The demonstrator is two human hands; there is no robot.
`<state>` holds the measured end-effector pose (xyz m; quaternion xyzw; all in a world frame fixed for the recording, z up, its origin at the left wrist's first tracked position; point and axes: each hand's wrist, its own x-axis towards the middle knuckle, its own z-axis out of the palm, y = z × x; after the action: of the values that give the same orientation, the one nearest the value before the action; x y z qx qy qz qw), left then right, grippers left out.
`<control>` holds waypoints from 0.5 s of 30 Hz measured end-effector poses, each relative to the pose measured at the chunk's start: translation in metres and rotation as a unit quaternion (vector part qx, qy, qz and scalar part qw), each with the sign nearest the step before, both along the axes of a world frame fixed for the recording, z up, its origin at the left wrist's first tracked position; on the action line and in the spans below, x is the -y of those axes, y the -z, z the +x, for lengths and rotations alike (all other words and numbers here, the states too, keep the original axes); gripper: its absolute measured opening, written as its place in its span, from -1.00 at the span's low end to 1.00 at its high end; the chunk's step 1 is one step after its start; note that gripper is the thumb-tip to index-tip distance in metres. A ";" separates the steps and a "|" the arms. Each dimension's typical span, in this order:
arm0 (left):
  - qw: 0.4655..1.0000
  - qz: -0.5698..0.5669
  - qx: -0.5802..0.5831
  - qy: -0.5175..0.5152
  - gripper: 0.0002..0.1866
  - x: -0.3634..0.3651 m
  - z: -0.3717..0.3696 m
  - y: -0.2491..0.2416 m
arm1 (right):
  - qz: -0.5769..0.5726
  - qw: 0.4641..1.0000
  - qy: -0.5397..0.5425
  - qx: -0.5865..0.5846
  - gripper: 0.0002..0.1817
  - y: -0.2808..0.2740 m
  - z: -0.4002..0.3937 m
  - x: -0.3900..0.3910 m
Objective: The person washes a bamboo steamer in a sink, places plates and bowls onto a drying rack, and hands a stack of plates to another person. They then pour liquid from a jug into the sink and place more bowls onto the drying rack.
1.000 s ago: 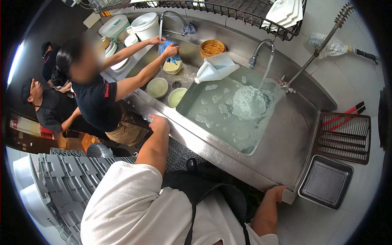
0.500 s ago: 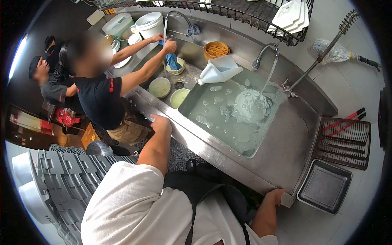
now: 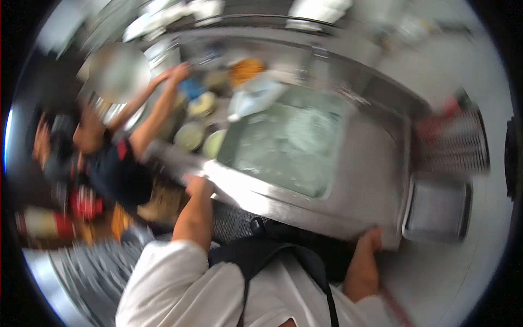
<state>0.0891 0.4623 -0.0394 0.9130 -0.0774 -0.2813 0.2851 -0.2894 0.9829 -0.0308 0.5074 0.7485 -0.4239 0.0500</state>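
Note:
My left hand [image 3: 199, 184] is at the front edge of the steel sink counter [image 3: 283, 199], its fingers bent over the rim. Near the counter's right front corner, my right hand [image 3: 372, 240] grips the same edge. Between and beyond my hands, a basin of cloudy, greenish water [image 3: 272, 152] has foam around the spot below the tap. A white plastic jug [image 3: 255, 98] lies tilted at the basin's back left corner. Two bowls stand left of the basin, a pale one [image 3: 189, 136] and a greenish one [image 3: 214, 144]. Motion blur softens the whole view.
On the left, a co-worker's hands [image 3: 177, 73] hold a blue cloth [image 3: 192, 88] over the other sink. A bamboo steamer [image 3: 246, 72] sits at the back. To the right are a dark rack [image 3: 452, 141] and a metal tray [image 3: 437, 210]. Grey crates [image 3: 103, 278] stand lower left.
The view has turned and blurred, so the sink and co-worker appear shifted left. Both my hands remain on the counter edge. The co-worker still holds the blue cloth.

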 end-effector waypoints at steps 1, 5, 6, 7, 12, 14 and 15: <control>0.999 -0.010 0.014 0.036 -0.09 0.006 0.000 0.006 | 0.046 0.998 0.034 -0.022 -0.04 -0.022 0.006 0.022; 0.972 -0.124 0.025 0.197 -0.11 0.060 -0.031 0.029 | 0.091 0.994 0.050 0.027 -0.05 -0.042 -0.002 0.021; 0.958 -0.160 0.016 0.236 -0.11 0.070 -0.052 0.035 | 0.100 0.991 0.080 0.029 0.11 -0.030 -0.006 0.016; 0.944 -0.188 0.005 0.273 -0.11 0.078 -0.069 0.044 | 0.089 0.991 0.097 0.007 0.10 -0.022 -0.008 0.011; 0.894 -0.247 -0.027 0.372 -0.13 0.076 -0.120 0.051 | 0.083 0.986 0.129 -0.066 -0.03 -0.029 0.001 0.005; 0.885 -0.252 -0.029 0.390 -0.13 0.073 -0.130 0.051 | 0.076 0.985 0.138 -0.069 -0.06 -0.030 0.000 0.000; 0.878 -0.255 -0.026 0.404 -0.14 0.075 -0.132 0.054 | 0.082 0.984 0.143 -0.070 -0.05 -0.022 0.000 0.000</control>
<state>-0.0426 0.3871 -0.0930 0.6903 -0.5012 -0.3666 0.3713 -0.2890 0.9833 -0.0086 0.5808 0.7020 -0.3985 -0.1052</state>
